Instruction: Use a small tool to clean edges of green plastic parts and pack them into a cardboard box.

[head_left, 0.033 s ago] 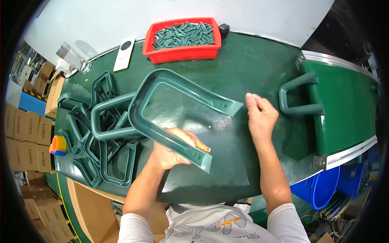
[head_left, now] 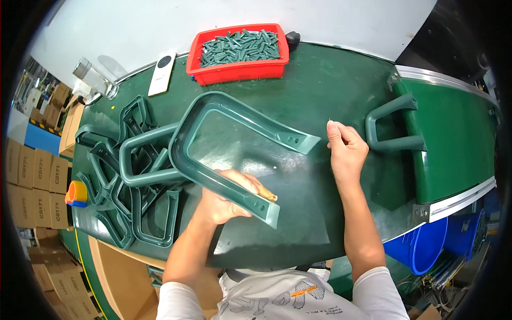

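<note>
- Just beside the right hand (head_left: 348,150), toward eight o'clock: upper tip of the U-shaped green plastic handle (head_left: 180,143).
- Runs lengthwise from ten to four o'clock, mouth toward four.
- Held by the nearer left hand (head_left: 217,207), fingers curled around the lower leg.
- Right fingertips pressed together; unclear whether pinching anything.

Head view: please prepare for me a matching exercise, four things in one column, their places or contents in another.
Things
1. Green frame
2. Red tub
3. Blue buckets
4. Small orange thing

Places or contents
A. By the left edge of the table
B. Full of small green pieces
C. Held in the left hand
D. At the picture's lower right, beyond the table

Pairs: 1-C, 2-B, 3-D, 4-A
</note>
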`<state>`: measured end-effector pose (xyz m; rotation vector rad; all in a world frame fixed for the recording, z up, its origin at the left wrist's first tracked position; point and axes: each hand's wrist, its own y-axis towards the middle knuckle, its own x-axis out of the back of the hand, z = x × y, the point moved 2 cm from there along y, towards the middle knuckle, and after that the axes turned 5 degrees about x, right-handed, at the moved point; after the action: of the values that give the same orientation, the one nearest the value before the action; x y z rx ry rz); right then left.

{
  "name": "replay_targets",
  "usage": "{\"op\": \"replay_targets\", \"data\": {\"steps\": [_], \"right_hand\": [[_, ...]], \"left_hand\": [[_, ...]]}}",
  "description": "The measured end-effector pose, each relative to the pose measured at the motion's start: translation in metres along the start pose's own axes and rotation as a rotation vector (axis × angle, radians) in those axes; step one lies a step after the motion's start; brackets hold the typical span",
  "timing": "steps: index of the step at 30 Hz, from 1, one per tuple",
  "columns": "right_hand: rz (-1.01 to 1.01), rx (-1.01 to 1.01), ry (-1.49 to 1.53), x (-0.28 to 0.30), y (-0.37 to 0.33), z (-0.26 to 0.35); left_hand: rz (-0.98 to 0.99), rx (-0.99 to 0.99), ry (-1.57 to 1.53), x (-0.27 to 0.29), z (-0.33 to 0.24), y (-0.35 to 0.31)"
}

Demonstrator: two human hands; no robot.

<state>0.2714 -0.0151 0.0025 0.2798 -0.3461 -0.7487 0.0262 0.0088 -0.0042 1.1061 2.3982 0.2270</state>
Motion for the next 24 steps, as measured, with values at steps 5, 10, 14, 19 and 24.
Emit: {"op": "replay_targets", "data": {"steps": [5,10,14,19,24], "right_hand": [[0.42,-0.406,0.484,0.002,-0.007,0.009],[0.645,-0.394,0.553,0.004,-0.01,0.009],[0.668,-0.386,0.532,0.004,-0.01,0.011],[0.675,-0.392,0.522,0.004,-0.011,0.012],[0.669,-0.381,0.51,0.004,-0.012,0.012]], "left_hand": [[-0.085,0.067,-0.005,0.011,0.006,-0.003],[-0.087,0.014,0.04,0.013,0.006,-0.002],[-0.093,0.03,0.009,0.012,0.004,-0.002],[-0.077,0.026,0.001,0.013,0.002,-0.002],[-0.075,0.03,-0.008,0.012,0.001,-0.001]]}}
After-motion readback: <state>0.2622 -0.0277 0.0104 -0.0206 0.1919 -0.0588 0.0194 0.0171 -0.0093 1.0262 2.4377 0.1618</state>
